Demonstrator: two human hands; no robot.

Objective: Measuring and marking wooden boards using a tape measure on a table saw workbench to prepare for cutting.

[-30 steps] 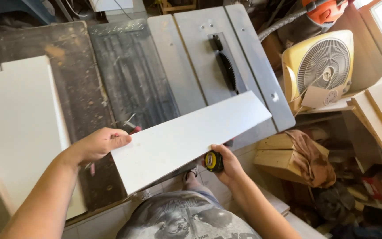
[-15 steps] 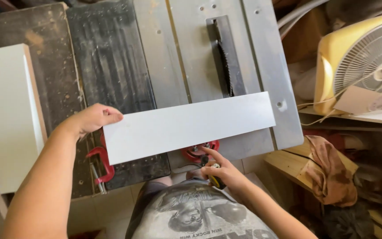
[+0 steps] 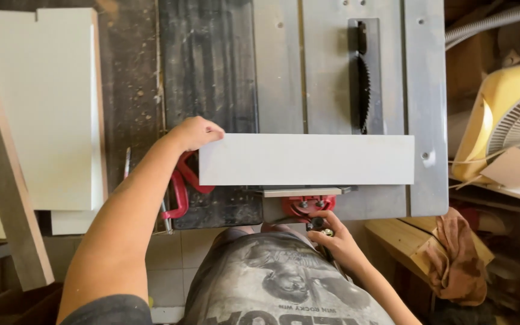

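A long white board [image 3: 305,159] lies flat across the front of the grey table saw top [image 3: 428,90], just in front of the saw blade [image 3: 363,90], which stands in its slot. My left hand [image 3: 194,133] grips the board's left end, thumb side on top. My right hand [image 3: 335,239] is below the table's front edge, next to a red fitting [image 3: 305,206]. Its fingers are curled around a small black and yellow tape measure [image 3: 319,226], which is mostly hidden.
A red clamp [image 3: 182,186] hangs at the table's front left. A large white panel [image 3: 37,108] lies on the left bench, with a wooden beam [image 3: 1,168] leaning across it. On the right are a yellow fan [image 3: 507,120], wooden pieces and a brown cloth [image 3: 458,253].
The board has swung from a slant to lie square across the table front. My right hand has dropped from the board's near edge to below the table by the red fitting.
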